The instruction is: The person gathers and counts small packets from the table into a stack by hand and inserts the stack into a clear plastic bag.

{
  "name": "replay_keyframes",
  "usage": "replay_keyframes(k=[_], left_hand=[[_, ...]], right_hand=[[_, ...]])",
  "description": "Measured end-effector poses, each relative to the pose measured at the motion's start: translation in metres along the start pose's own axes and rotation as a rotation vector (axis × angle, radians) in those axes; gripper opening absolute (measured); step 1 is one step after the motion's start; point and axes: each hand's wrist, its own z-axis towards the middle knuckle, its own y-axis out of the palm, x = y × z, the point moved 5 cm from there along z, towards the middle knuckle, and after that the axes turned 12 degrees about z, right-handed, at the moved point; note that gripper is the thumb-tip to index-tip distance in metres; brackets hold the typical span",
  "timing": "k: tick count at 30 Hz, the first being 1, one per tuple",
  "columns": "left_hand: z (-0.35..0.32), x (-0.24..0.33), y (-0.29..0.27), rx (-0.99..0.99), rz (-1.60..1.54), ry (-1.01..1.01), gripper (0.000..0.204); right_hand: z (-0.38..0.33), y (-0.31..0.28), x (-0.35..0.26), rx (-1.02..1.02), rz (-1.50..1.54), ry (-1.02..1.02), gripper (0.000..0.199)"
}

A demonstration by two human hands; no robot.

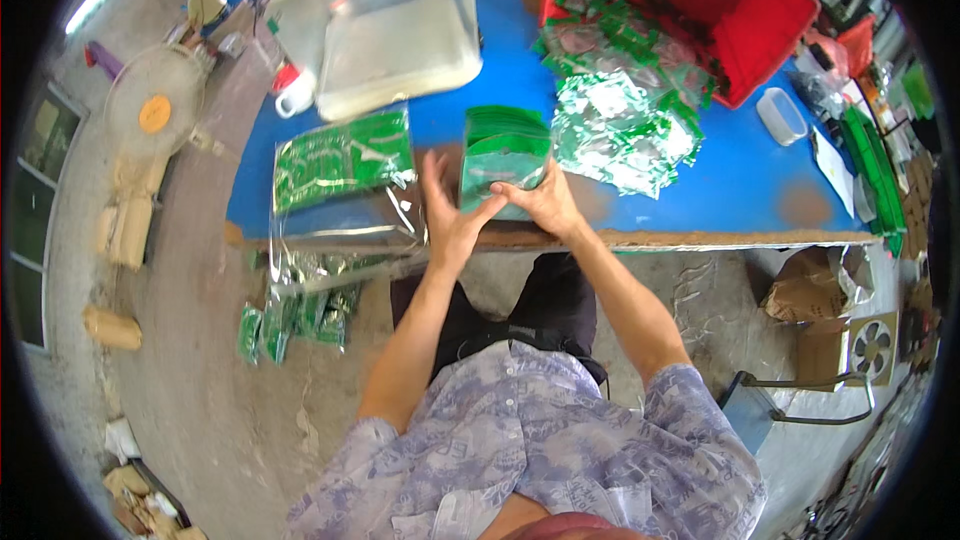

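Observation:
At the front edge of the blue table, a stack of green plastic pouches [505, 145] stands in front of me, its upper edges fanned out. My right hand [545, 205] grips the stack's lower right side. My left hand [452, 218] is at its left, fingers stretched out and apart, the thumb reaching across the stack's lower edge near the right thumb. Beside the left hand lies a large clear plastic bag [345, 220] with green pouches in its far part. Its near end hangs over the table edge.
A tipped red bin [765, 15] spills a pile of green and silvery pouches [630, 130] onto the table [430, 130]. A translucent tub [400, 50] and a white mug [295, 95] stand far left; a small clear container [782, 117] lies right. Packed bags [300, 320] sit below the left edge.

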Motion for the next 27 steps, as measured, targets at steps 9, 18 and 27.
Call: replay_keyframes(k=[9,18,27], left_hand=[[0.004,0.023,-0.003,-0.211,-0.307,-0.088,0.089],[0.013,0.020,-0.009,-0.378,0.221,0.125,0.122],[0.009,0.006,-0.010,-0.456,0.174,0.076,0.087]], right_hand=[[-0.018,-0.011,-0.010,0.102,0.186,-0.015,0.085],[-0.002,-0.028,-0.007,-0.001,-0.082,0.069,0.090],[-0.010,-0.024,-0.027,-0.024,-0.481,-0.065,0.090]])
